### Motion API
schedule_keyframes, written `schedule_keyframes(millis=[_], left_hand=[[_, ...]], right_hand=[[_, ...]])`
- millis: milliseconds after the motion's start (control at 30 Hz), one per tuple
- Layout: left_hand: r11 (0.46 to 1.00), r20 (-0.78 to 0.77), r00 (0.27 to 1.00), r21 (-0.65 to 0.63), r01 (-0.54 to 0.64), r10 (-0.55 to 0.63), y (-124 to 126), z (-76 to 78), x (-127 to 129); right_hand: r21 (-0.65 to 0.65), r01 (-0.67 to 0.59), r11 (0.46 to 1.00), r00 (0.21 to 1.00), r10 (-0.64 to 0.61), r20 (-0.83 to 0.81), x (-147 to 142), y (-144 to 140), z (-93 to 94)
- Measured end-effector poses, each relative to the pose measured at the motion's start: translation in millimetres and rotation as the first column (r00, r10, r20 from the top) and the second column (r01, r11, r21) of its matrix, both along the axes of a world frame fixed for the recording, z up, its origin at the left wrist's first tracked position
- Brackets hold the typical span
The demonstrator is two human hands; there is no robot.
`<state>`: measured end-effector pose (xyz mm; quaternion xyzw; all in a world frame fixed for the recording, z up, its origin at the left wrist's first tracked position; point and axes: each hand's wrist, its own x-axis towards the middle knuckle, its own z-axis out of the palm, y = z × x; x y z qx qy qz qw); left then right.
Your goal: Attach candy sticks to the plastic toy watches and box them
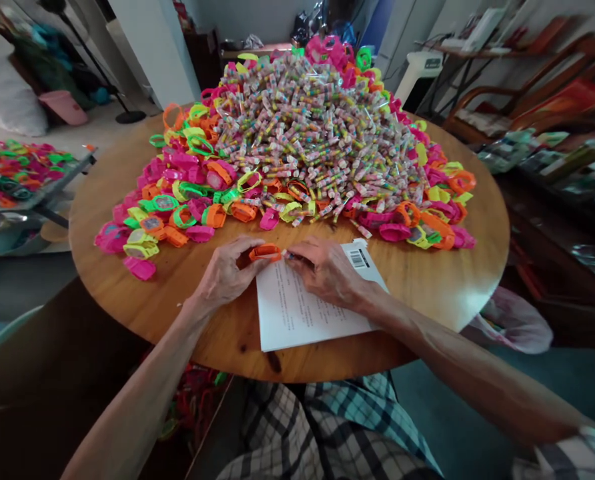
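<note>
My left hand (231, 270) pinches an orange plastic toy watch (265, 252) between thumb and fingers. Right beside it, my right hand (322, 270) is closed on a small wrapped candy roll (285, 254), whose pale end points at the watch; most of it is hidden by the fingers. Under the right hand lies a white printed booklet (282, 327) with a barcode at its upper right. Beyond both hands rises a big heap of wrapped candy rolls (307, 127), ringed by pink, green, yellow and orange toy watches (187, 200).
All this rests on a round wooden table (127, 300). At the left, a lower table bears more toy watches (22, 167). A pink bin (65, 107) stands behind it. To the right are a wooden rocking chair (532, 100) and a plastic bag (515, 323) below the table edge.
</note>
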<state>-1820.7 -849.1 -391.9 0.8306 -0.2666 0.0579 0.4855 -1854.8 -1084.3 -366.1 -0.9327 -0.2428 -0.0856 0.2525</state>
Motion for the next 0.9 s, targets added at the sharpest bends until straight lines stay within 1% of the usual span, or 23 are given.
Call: schedule_keyframes(millis=[167,300,367,500,567,667,767,900], left_hand=[[1.000,0.054,0.998,0.007,0.014,-0.014,-0.9,2.0,-3.4],[0.999,0.138,0.990,0.037,0.007,-0.012,-1.0,1.7,-4.8],[0.998,0.173,0.985,0.055,0.004,-0.013,-0.7,1.9,-5.6],[0.997,0.200,0.979,0.080,0.007,-0.023,-0.3,3.2,-6.8],[0.995,0.209,0.978,0.095,-0.001,-0.019,0.0,3.1,-7.0],[0.995,0.229,0.973,0.097,0.000,-0.022,0.8,1.7,-7.1],[0.996,0.232,0.972,0.085,0.024,-0.043,1.4,1.0,-7.3],[0.996,0.230,0.972,0.085,0.035,-0.054,-0.1,5.0,-8.6]], right_hand=[[0.064,-0.050,0.997,0.999,0.049,0.014,1.2,3.1,-4.1],[0.076,-0.021,0.997,0.998,0.016,0.061,-1.1,3.6,-8.4],[0.074,-0.018,0.997,0.995,0.011,0.094,-1.9,3.9,-11.3],[0.029,-0.062,0.998,0.985,0.056,0.163,-4.1,3.2,-13.9],[-0.031,-0.090,0.995,0.979,0.094,0.179,-6.1,2.6,-12.7],[-0.199,-0.116,0.973,0.962,0.160,0.220,-9.0,3.2,-8.6],[-0.367,-0.096,0.925,0.951,0.194,0.240,-10.7,6.4,-3.5],[-0.521,-0.083,0.850,0.947,0.231,0.225,-12.4,12.0,3.2]])
